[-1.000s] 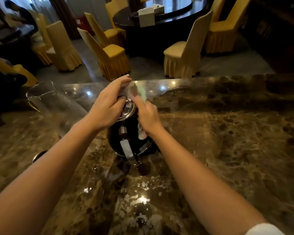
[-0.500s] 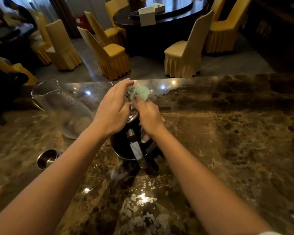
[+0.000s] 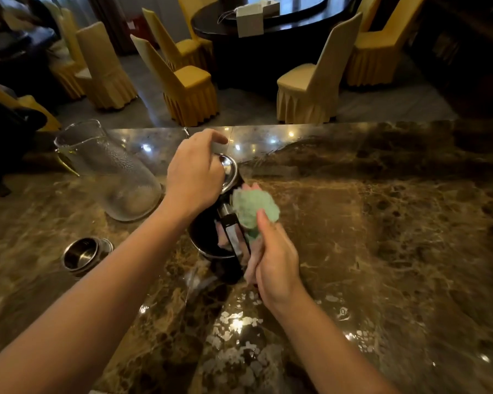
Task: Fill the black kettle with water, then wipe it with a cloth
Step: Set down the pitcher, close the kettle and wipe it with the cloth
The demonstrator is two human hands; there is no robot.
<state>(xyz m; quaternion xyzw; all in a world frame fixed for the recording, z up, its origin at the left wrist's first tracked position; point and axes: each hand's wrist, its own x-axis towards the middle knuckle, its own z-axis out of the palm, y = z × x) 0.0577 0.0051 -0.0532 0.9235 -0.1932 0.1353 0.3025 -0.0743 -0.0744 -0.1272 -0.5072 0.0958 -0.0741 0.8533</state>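
1. The right grip (image 3: 273, 260) clasps a bunched green cloth (image 3: 254, 209), thumb on top, and presses it against the handle side of the black kettle (image 3: 205, 237).
2. The left grip (image 3: 194, 180) curls over the kettle's shiny lid (image 3: 229, 169), steadying it.
3. The kettle stands on the marble desk (image 3: 382, 223), between both forearms, lid closed.
4. Near its left stands a glass pitcher (image 3: 111, 174), seemingly almost empty; a steel cup (image 3: 81, 253) sits nearer the person.
5. Filling looks finished and wiping is under way. How much of the body remains unwiped cannot be told.
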